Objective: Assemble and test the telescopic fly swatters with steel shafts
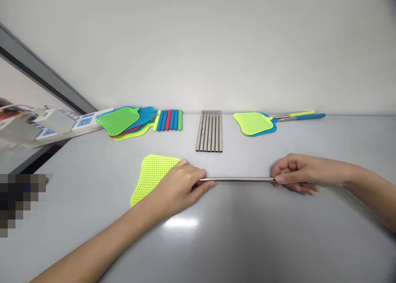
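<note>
A yellow-green perforated fly swatter head (154,173) lies at the left, partly covered by my left hand (190,182). My left fingers are closed around the neck of the swatter, where the head meets a thin metal rod (235,179); the join itself is hidden. The rod runs level to the right, with a step in its thickness near the middle. At its far end my right hand (293,175) pinches the rod between thumb and forefinger, the other fingers loosely curled.
Behind are stacked swatter heads (120,121), a row of coloured handle grips (168,120) and several metal tubes (209,131). Two assembled swatters (253,123) lie at the back right. A white power strip (86,121) with plugs stands at the left edge.
</note>
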### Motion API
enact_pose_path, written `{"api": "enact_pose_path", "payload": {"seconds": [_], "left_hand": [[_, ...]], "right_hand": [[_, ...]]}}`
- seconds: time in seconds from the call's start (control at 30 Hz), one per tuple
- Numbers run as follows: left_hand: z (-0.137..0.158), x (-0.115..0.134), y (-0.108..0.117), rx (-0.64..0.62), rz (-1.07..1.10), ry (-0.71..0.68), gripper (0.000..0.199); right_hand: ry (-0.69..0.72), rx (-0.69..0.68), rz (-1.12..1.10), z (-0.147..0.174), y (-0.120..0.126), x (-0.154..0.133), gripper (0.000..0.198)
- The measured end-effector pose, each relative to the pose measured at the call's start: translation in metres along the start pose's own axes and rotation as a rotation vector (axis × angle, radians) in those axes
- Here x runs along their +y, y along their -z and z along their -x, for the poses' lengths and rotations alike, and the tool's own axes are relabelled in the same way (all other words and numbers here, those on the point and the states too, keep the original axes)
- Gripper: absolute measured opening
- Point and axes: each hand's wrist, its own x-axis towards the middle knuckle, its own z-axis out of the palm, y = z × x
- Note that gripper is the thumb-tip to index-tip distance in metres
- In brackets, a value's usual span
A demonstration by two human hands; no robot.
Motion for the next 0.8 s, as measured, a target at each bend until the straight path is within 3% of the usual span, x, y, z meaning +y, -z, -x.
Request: {"api": "enact_pose_path", "payload": {"seconds": [0.8], "left_hand": [[-0.0003,0.0027,0.0022,0.042,0.036,-0.03,0.034]], "right_hand": [[-0.001,0.023,0.0,0.0014,-0.0021,-0.0035,0.026]]}}
